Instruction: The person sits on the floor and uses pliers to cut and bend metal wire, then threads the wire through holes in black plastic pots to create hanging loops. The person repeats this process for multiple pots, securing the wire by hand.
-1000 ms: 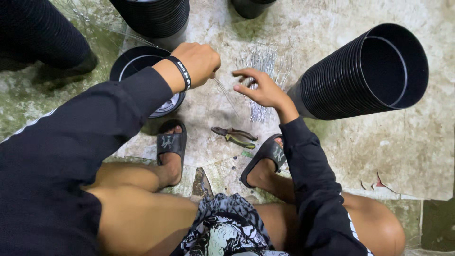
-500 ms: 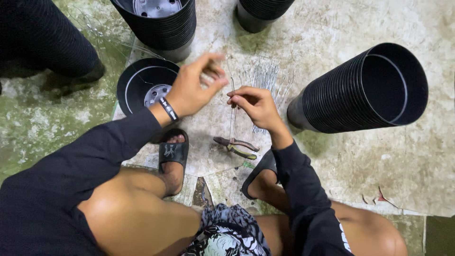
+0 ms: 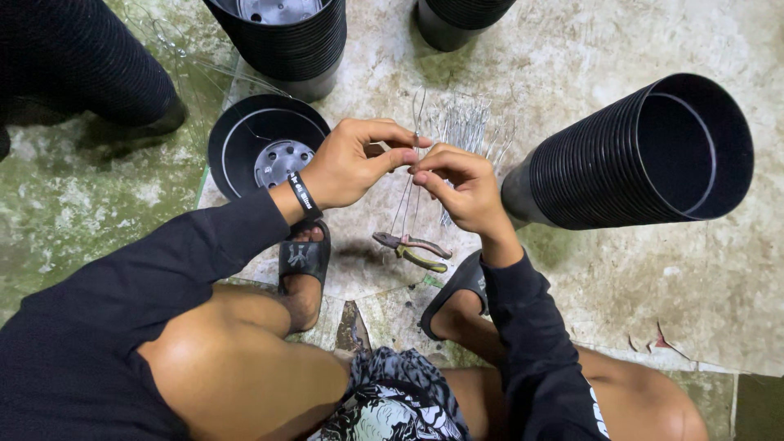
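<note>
Stained concrete floor point(image 3: 572, 49); both hands' fingers point(image 3: 390, 159) pinching wire point(image 3: 408, 192).

wire point(image 3: 415, 139): I see a thin, pale metal piece, looped at its top | pose: roughly upright, its strands hanging down toward the floor | held: pinched mid-length, touching the fingertips of my left hand point(image 3: 351, 163) and right hand point(image 3: 461, 186) | above the pliers point(image 3: 411, 250)
</note>
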A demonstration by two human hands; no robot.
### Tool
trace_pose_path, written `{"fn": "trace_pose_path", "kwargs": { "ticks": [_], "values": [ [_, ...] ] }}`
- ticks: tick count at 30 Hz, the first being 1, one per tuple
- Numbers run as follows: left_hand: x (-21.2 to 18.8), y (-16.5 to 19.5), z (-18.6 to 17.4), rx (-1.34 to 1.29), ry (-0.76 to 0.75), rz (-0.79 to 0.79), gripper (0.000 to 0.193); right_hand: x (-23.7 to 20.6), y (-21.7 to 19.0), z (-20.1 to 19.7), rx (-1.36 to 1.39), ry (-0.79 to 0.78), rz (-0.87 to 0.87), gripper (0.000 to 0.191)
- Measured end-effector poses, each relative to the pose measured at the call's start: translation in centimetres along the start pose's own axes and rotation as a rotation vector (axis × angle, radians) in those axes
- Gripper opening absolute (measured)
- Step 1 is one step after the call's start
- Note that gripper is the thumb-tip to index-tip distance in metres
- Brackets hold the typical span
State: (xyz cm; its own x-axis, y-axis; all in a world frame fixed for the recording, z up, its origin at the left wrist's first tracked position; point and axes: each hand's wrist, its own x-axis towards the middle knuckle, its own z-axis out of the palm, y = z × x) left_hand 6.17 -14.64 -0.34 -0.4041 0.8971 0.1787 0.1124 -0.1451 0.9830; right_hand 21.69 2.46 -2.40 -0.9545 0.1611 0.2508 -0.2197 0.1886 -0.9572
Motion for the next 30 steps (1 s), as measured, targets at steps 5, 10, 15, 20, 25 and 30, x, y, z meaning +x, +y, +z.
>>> {"fn": "trace_pose_path", "kwargs": {
  "ticks": [5,10,15,20,25,30],
  "values": [
    [-0.1,0.0,-0.2,-0.084,-0.060,0.046,0.027,-0.4,-0.1,-0.4,0.069,-0.017,0.036,0.006],
    [0.0,0.5,-0.1,-0.188,-0.072,0.033,0.027,-0.4,-0.8,-0.5,0.072,-0.002,0.029,0.005],
    [0.1,1.4,-0.4,0.076,-0.043,0.051,0.025,-0.3,-1.5,-1.3,-0.023,0.006,-0.012,0.004],
    [0.1,1.9,0.0,0.079,-0.010,0.038,0.023,0.0,-2.0,-1.8,-0.144,0.017,-0.018,0.004],
    [0.3,1.7,0.4,0.117,0.029,0.068,0.019,0.2,-1.5,-1.0,-0.008,-0.005,0.010,0.008],
    [0.2,1.7,0.4,0.195,0.034,0.079,0.017,0.3,-0.6,-0.2,-0.058,0.027,0.025,0.007]
  ]
}}
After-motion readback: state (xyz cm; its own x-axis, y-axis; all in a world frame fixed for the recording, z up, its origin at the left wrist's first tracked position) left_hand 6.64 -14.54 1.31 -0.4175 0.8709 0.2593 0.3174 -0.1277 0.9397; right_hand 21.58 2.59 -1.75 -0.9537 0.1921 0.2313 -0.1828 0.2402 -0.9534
